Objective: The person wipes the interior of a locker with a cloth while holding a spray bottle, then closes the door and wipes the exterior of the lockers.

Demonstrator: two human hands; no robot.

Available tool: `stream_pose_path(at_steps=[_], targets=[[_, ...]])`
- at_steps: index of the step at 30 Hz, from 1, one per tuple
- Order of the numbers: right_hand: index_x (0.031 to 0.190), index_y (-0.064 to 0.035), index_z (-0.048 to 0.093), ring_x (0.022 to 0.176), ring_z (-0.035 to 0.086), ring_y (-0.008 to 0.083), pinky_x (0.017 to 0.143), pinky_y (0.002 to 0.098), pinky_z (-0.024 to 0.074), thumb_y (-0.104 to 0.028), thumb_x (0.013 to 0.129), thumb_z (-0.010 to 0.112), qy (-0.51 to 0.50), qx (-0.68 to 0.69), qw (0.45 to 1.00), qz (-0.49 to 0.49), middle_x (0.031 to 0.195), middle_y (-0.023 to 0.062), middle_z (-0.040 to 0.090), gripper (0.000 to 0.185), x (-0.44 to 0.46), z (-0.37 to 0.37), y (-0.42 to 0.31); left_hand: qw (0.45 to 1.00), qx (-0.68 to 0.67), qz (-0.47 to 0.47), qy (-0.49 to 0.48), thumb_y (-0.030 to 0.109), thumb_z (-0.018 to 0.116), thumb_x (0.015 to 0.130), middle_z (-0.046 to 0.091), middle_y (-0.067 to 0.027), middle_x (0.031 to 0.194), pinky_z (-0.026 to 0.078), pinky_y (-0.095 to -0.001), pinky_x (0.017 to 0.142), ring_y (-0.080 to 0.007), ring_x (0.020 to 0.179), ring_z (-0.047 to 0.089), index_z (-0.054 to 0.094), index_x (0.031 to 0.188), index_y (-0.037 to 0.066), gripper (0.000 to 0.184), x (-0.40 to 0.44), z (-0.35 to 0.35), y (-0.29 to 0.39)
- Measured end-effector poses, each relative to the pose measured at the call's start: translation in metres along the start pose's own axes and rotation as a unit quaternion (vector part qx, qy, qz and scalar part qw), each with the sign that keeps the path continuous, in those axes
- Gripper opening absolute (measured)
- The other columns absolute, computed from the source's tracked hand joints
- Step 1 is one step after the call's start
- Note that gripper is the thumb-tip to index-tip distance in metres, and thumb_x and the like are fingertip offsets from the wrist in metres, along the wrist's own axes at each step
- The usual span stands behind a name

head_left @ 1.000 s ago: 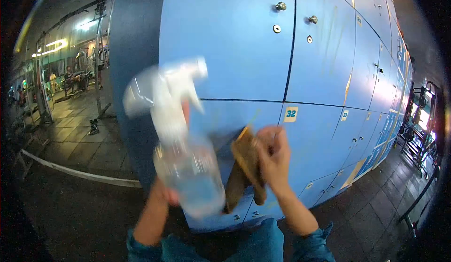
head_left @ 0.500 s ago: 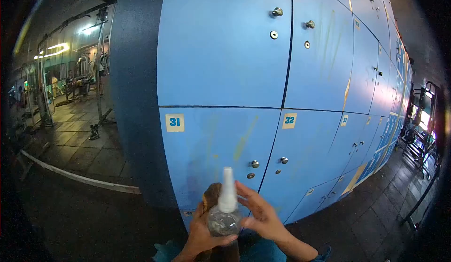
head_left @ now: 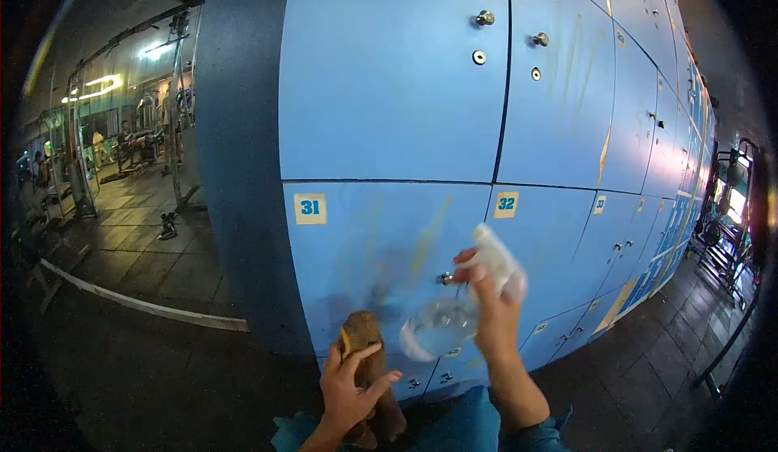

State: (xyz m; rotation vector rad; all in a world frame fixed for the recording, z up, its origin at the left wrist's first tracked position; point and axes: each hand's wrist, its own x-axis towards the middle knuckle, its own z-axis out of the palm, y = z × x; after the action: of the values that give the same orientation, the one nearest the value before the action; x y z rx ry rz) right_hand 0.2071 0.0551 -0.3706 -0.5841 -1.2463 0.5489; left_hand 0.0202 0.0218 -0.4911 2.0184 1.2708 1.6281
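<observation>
My right hand (head_left: 496,314) is closed around the neck of a clear spray bottle (head_left: 440,327) with a white spray head. The bottle is tilted, blurred by motion, and held in front of locker door 31 (head_left: 348,249). A brown cloth (head_left: 362,327) with a yellow edge hangs from my left hand (head_left: 347,394). The left fingers rest over the cloth, with the thumb pointing to the right. Both hands are low in front of the lockers, apart from each other.
Blue lockers (head_left: 389,71) with small metal knobs and keyholes run off to the right. A dark side panel (head_left: 239,152) stands left of them. Gym equipment (head_left: 733,217) is at the far right. Beyond a low white ledge (head_left: 146,302), the left side shows a gym area with people.
My right hand has taken the spray bottle by its neck and moved it up and right, tilting it. My left hand has let go of the bottle and keeps the cloth.
</observation>
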Motion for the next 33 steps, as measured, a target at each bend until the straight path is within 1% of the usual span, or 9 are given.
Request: stream_pose_path(at_steps=[5,8,11,14,17,23,26,29,33], targets=[[0.108,0.0001,0.061,0.079,0.054,0.0073,0.070,0.0231,0.0439,-0.029,0.085,0.068,-0.013,-0.103,0.994,-0.033,0.087,0.0006,0.061,0.037,0.034,0.005,-0.017,0.998,-0.051,-0.028,0.029,0.035,0.077,0.074,0.053,-0.0165,0.105,0.047,-0.0381,0.081,-0.0290,0.097,0.056,0.067,0.102,0.006,0.042,-0.013,0.008,-0.013],[0.107,0.0000,0.061,0.079,0.054,0.0079,0.069,0.0237,0.0441,-0.028,0.086,0.067,-0.008,-0.074,0.995,-0.062,0.086,0.0012,0.061,0.036,0.039,0.013,-0.018,0.997,-0.045,-0.062,0.005,0.026,0.075,0.076,0.054,-0.0157,0.108,0.046,-0.0416,0.088,-0.0305,0.101,0.057,0.067,0.100,0.003,0.034,-0.016,0.006,-0.007],[0.106,-0.0009,0.062,0.079,0.055,0.0092,0.070,0.0246,0.0442,-0.028,0.086,0.067,0.021,-0.064,0.994,-0.085,0.086,0.0022,0.061,0.034,0.042,0.002,-0.013,0.996,-0.043,-0.074,-0.004,0.028,0.074,0.077,0.055,-0.0166,0.109,0.046,-0.0420,0.088,-0.0305,0.102,0.057,0.067,0.100,0.003,0.035,-0.019,0.007,-0.012],[0.098,-0.0022,0.062,0.086,0.057,0.0153,0.081,0.0318,0.0432,-0.040,0.088,0.059,0.071,-0.091,0.990,-0.085,0.090,0.0079,0.062,0.040,0.039,-0.009,-0.014,0.997,-0.038,-0.069,-0.011,0.028,0.074,0.077,0.056,-0.0169,0.108,0.046,-0.0419,0.089,-0.0304,0.102,0.057,0.067,0.101,0.003,0.035,-0.021,0.007,-0.019],[0.103,-0.0020,0.061,0.083,0.057,0.0129,0.077,0.0286,0.0452,-0.032,0.087,0.064,0.077,-0.104,0.989,-0.076,0.088,0.0052,0.062,0.034,0.033,-0.026,-0.008,0.996,-0.059,-0.070,0.015,0.033,0.076,0.075,0.053,-0.0155,0.106,0.048,-0.0374,0.080,-0.0278,0.096,0.058,0.068,0.100,0.005,0.038,-0.022,0.010,-0.023],[0.102,-0.0015,0.060,0.082,0.058,0.0110,0.073,0.0249,0.0470,-0.024,0.084,0.069,0.009,-0.074,0.997,-0.029,0.088,0.0040,0.062,0.031,0.013,-0.017,-0.005,0.996,-0.065,-0.064,-0.004,0.034,0.074,0.076,0.052,-0.0164,0.111,0.046,-0.0384,0.086,-0.0292,0.102,0.056,0.068,0.102,0.006,0.038,-0.018,0.009,-0.010],[0.101,-0.0005,0.061,0.077,0.056,0.0097,0.068,0.0232,0.0448,-0.026,0.082,0.071,-0.067,-0.081,0.994,-0.010,0.088,0.0034,0.059,0.034,0.005,-0.004,-0.005,0.996,-0.076,-0.040,-0.019,0.041,0.074,0.076,0.048,-0.0183,0.119,0.042,-0.0414,0.092,-0.0319,0.111,0.051,0.063,0.113,0.006,0.053,-0.009,0.011,-0.009],[0.096,0.0002,0.062,0.074,0.052,0.0098,0.063,0.0233,0.0411,-0.030,0.081,0.072,-0.119,-0.080,0.989,-0.030,0.084,0.0037,0.055,0.035,-0.002,0.008,0.001,0.996,-0.047,0.072,0.001,0.055,0.074,0.069,0.041,-0.0219,0.126,0.039,-0.0469,0.095,-0.0365,0.120,0.043,0.050,0.128,0.004,0.082,0.021,0.000,0.008],[0.099,0.0009,0.062,0.077,0.052,0.0119,0.068,0.0249,0.0420,-0.031,0.081,0.072,-0.171,-0.016,0.985,0.001,0.087,0.0062,0.056,0.038,-0.004,0.022,-0.019,0.984,0.078,0.151,-0.050,0.068,0.074,0.056,0.036,-0.0256,0.130,0.037,-0.0529,0.095,-0.0412,0.124,0.036,0.040,0.135,0.001,0.109,0.057,-0.016,0.055]])
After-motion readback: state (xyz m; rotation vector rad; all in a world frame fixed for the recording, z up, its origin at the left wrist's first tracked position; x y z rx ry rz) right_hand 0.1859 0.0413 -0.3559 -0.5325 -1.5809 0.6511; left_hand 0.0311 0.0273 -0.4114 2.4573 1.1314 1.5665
